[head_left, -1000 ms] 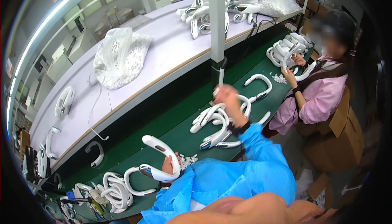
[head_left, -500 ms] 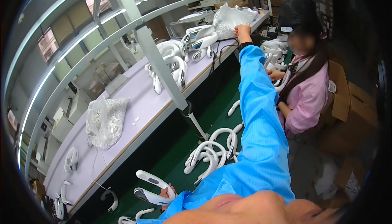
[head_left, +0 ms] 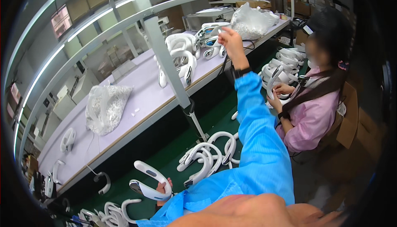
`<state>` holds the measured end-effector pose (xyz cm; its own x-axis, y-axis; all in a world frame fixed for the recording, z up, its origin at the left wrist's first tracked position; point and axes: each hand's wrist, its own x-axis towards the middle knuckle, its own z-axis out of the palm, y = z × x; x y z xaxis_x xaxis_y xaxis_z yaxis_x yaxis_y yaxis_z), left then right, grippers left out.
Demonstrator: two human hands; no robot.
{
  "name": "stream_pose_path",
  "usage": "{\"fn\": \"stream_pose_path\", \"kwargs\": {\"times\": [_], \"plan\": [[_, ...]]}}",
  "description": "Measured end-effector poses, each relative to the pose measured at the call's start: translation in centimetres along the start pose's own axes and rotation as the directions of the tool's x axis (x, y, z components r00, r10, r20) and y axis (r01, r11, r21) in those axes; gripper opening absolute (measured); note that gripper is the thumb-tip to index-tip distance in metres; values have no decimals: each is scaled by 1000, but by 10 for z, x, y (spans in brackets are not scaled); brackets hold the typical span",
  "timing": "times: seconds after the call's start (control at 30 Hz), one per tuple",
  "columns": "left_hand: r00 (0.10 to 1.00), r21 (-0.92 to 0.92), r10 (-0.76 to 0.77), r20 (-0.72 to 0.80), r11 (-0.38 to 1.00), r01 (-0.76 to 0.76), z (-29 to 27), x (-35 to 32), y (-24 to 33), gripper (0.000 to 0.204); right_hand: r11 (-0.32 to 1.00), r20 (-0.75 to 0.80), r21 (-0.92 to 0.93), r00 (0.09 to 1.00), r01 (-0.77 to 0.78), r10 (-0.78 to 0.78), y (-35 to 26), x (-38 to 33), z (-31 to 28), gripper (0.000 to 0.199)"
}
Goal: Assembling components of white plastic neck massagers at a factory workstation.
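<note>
My left hand [head_left: 166, 186], low in the view, grips a white C-shaped neckband device [head_left: 154, 189] by its curved side, its two ends pointing left. My right arm reaches far forward over the bench. The right hand [head_left: 231, 43] is raised in front of a clear plastic bag [head_left: 250, 24] full of small white parts, apart from it. Its thumb and fingers are pinched together on what looks like a small white piece [head_left: 219, 31]. Just left of that hand, several white neckband devices [head_left: 182, 45] stand on the pale shelf.
Another bag of small white parts [head_left: 108, 110] lies on the shelf [head_left: 144, 96], two loose pieces beside it. A metal post [head_left: 169, 61] rises at the shelf edge. More neckbands [head_left: 211, 152] lie on the green surface below. At right, a person in pink [head_left: 314, 119] handles a neckband.
My right hand has come away from the far bag, back and left, with fingers pinched. The left hand still holds the neckband. The co-worker's neckband is now more visible.
</note>
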<state>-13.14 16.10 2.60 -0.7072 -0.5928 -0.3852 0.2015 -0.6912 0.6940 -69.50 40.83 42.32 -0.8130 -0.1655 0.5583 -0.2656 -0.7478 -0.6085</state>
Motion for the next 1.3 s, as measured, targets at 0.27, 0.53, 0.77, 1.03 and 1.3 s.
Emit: {"fn": "stream_pose_path", "kwargs": {"times": [0.27, 0.53, 0.77, 1.03, 1.3], "plan": [[991, -196, -101, 86, 974, 117, 5, -20, -2, 35, 896, 36, -22, 895, -444, 445, 73, -292, 37, 21], [989, -8, -119, 90, 993, 120, -10, -40, -9, 44, 133, 283, -443, 2, -887, 959, 112, -516, 71, 22], [958, 10, -189, 214, 981, 192, -21, -49, -3, 46, 256, 387, -650, -21, -716, 922, 142, -531, 92, 16], [977, 0, -141, 159, 990, 143, -48, -59, 12, 43, 259, 365, -446, 90, -857, 927, 157, -547, 113, 13], [982, 27, -49, 181, 999, 45, 26, -63, 79, 43, 438, 247, -283, 377, -853, 893, 155, -494, 160, 13]]}}
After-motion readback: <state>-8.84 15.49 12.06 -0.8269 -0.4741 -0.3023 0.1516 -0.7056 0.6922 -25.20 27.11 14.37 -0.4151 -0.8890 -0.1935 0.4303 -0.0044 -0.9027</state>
